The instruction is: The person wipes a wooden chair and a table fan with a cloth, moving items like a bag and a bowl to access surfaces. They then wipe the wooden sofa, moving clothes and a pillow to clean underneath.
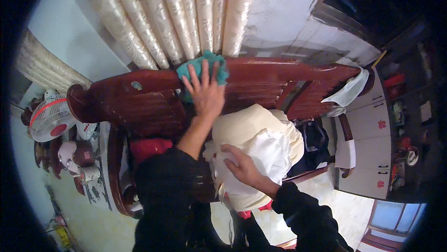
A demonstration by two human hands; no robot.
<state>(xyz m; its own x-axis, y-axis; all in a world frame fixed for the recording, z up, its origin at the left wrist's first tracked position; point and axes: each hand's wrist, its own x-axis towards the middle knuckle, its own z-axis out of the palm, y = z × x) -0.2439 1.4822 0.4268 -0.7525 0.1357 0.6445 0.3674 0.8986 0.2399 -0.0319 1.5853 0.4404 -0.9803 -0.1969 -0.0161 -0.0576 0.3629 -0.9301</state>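
Note:
My left hand (207, 94) lies with fingers spread over a crumpled green cloth (218, 62). The cloth is pressed against the top rail of a dark red wooden bench backrest (265, 68), just below the curtains. Lower down, my right hand (245, 168) has its fingers apart, with thumb and index finger separated. It is above or lightly touching a white cloth (272, 152), part of a heaped cream bundle (244, 120) on the bench seat; which of the two I cannot tell. No object shows in the right hand.
Patterned cream curtains (181, 14) hang behind the backrest. At left are a white fan (51, 119) and a side table with a white mug (90, 174). A pale cloth (348, 89) drapes over the bench's right end, near white cabinets (365, 126). Red fabric (150, 147) lies on the seat.

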